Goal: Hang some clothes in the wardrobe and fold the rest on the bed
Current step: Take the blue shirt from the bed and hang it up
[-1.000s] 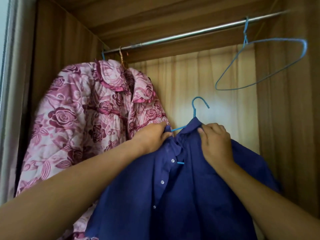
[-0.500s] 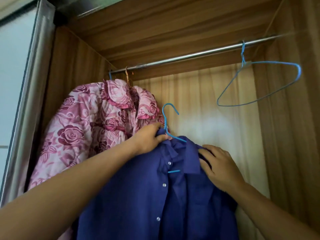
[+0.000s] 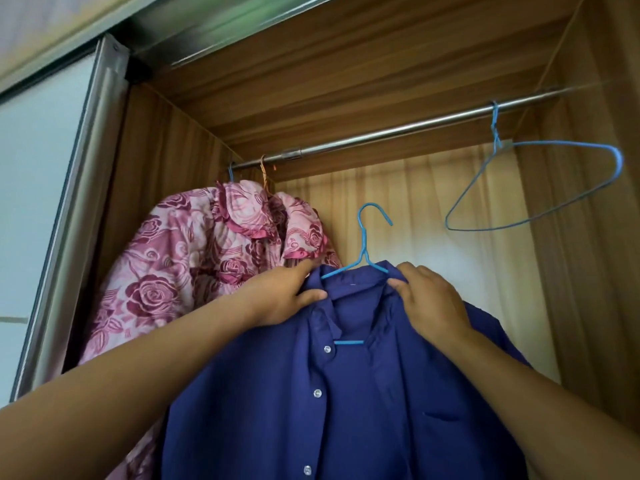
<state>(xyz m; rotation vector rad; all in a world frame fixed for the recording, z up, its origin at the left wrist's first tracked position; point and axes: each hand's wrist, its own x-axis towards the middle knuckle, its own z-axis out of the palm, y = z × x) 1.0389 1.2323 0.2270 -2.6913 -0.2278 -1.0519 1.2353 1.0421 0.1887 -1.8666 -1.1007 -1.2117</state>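
Observation:
A dark blue button shirt (image 3: 346, 403) sits on a light blue wire hanger (image 3: 364, 251) inside the open wardrobe. My left hand (image 3: 284, 296) grips the shirt's left shoulder beside the collar. My right hand (image 3: 429, 299) pinches the collar and right shoulder. The hanger's hook points up, well below the metal rail (image 3: 398, 129) and not touching it. The shirt's lower part runs out of view.
A pink rose-print quilted garment (image 3: 194, 271) hangs at the rail's left end, touching the blue shirt. An empty blue wire hanger (image 3: 540, 188) hangs on the rail at the right. Wooden side walls and a sliding door frame (image 3: 79, 202) bound the space.
The shirt and hanger have straightened and shifted right, away from the pink garment. My right hand moved up from the shirt front to the collar. The camera has tilted upward.

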